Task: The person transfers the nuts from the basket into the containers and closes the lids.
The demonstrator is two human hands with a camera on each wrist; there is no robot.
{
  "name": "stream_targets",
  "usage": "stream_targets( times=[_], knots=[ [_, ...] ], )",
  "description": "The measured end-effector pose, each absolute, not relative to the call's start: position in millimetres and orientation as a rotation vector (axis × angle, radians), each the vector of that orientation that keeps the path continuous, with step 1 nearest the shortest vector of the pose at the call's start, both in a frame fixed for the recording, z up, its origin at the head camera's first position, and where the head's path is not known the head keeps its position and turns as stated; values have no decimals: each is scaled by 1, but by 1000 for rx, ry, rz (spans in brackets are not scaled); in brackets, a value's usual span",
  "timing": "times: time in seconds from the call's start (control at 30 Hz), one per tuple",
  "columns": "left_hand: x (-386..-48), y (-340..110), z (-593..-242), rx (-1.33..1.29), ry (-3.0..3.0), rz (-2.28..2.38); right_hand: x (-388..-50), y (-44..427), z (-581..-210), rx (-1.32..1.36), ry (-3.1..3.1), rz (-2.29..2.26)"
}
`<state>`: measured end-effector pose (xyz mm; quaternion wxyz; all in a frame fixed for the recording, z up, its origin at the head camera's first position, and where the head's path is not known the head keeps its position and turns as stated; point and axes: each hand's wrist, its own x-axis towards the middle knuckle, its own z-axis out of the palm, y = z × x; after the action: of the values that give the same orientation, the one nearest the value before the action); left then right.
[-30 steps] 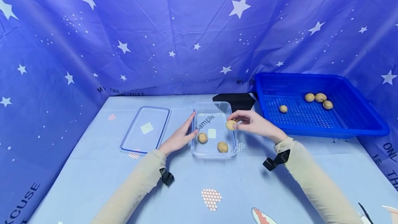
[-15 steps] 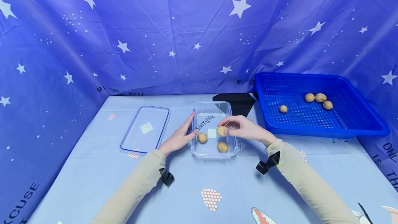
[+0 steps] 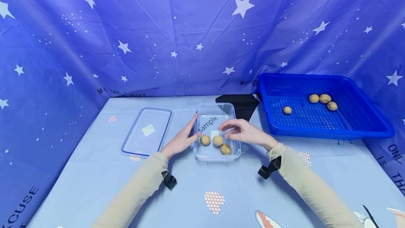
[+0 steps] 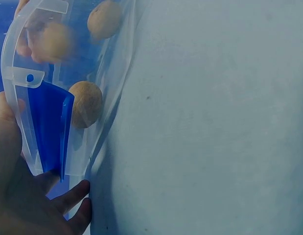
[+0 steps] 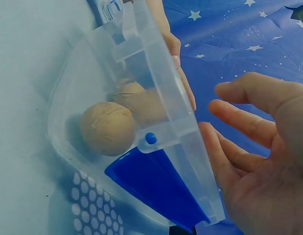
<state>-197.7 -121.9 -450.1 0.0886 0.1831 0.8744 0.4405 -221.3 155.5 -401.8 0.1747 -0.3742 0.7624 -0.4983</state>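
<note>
Three walnuts lie in the clear plastic box [image 3: 201, 156]: one at left [image 3: 205, 140], one in the middle [image 3: 218, 140], one nearer the front right [image 3: 225, 149]. My left hand [image 3: 179, 143] rests against the box's left side, its thumb at the rim and fingers extended; the left wrist view shows this hand [image 4: 29, 196] beside a blue clasp [image 4: 51, 129]. Over the box's right side is my right hand [image 3: 245, 132], fingers parted and holding nothing. In the right wrist view that hand [image 5: 268, 142] is beside the rim, with a walnut [image 5: 107, 128] seen through the plastic.
A blue basket [image 3: 322, 133] at the right holds several walnuts [image 3: 324, 98]. The clear lid with a blue seal [image 3: 147, 129] lies flat left of the box. Behind the table hangs a blue star-patterned curtain [image 3: 190, 27].
My right hand has moved left over the box and let go of its walnut, which is now between the other two. The left hand has stayed at the box's side.
</note>
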Motion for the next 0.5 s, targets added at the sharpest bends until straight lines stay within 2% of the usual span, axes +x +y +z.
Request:
stream_targets(
  times=[0.5],
  knots=[
    [-197, -122, -449, 549, 2605, 1301, -217, 169, -398, -1021, 2166, -1452]
  ],
)
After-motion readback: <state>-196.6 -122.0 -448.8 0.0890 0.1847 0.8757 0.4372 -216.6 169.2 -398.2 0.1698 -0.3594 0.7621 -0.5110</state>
